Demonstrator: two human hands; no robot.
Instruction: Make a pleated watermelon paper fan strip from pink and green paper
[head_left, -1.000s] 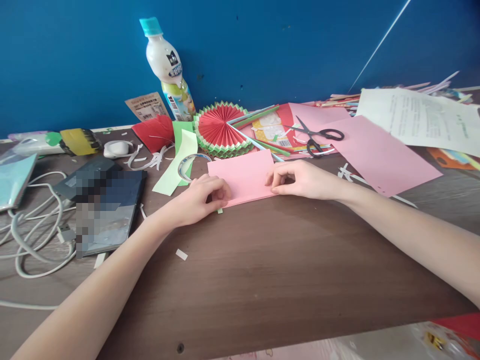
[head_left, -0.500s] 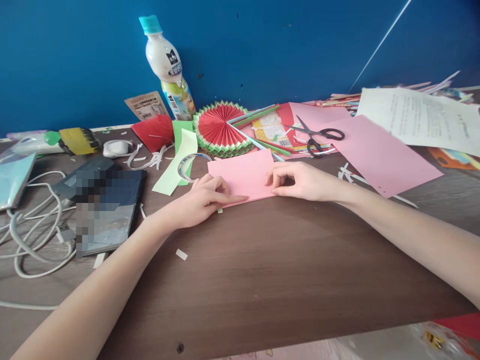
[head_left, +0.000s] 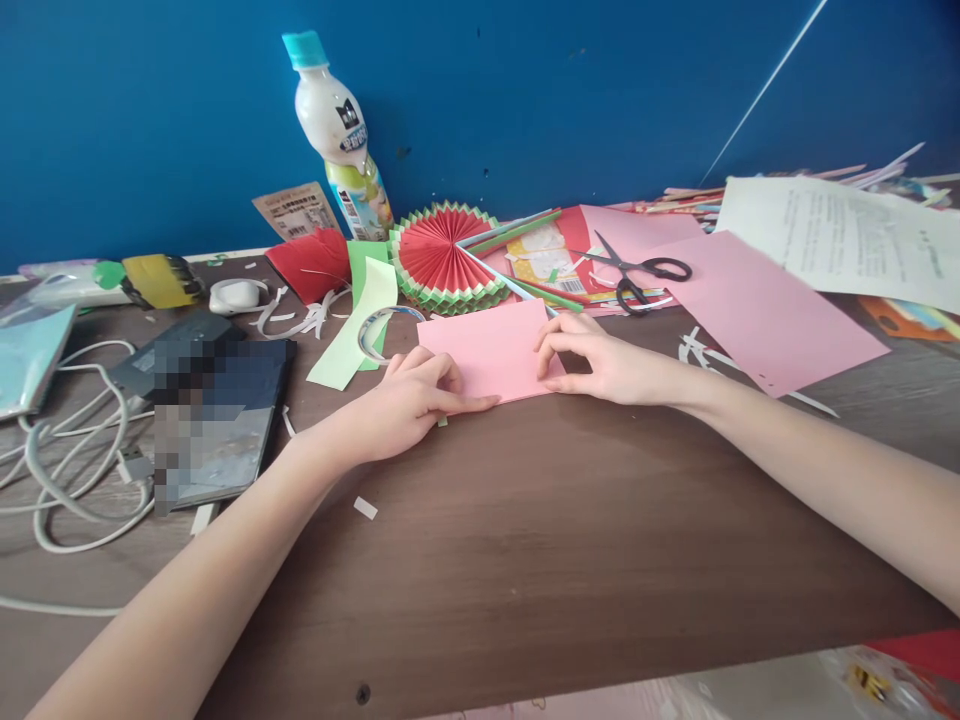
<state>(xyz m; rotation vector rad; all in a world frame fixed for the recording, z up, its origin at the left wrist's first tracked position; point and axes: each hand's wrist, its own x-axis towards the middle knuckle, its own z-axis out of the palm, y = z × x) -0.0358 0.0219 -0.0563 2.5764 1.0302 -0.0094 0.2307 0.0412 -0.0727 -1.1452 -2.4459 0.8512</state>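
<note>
A folded pink paper (head_left: 491,345) lies flat on the brown table (head_left: 525,540). My left hand (head_left: 409,400) rests on its near left corner, the forefinger stretched out along the near edge and the other fingers curled under. My right hand (head_left: 600,360) pinches the paper's right edge between thumb and bent fingers. Both hands press the sheet against the table.
Black scissors (head_left: 637,275) lie on a larger pink sheet (head_left: 750,310). A red and green pleated paper fan (head_left: 442,255), a drink bottle (head_left: 341,135), a green paper strip (head_left: 352,330), a tablet (head_left: 210,410), white cables (head_left: 67,470) and printed papers (head_left: 840,235) crowd the back and left.
My left forefinger has uncurled and slid right along the paper's near edge. My right hand has kept its pinch on the right edge.
</note>
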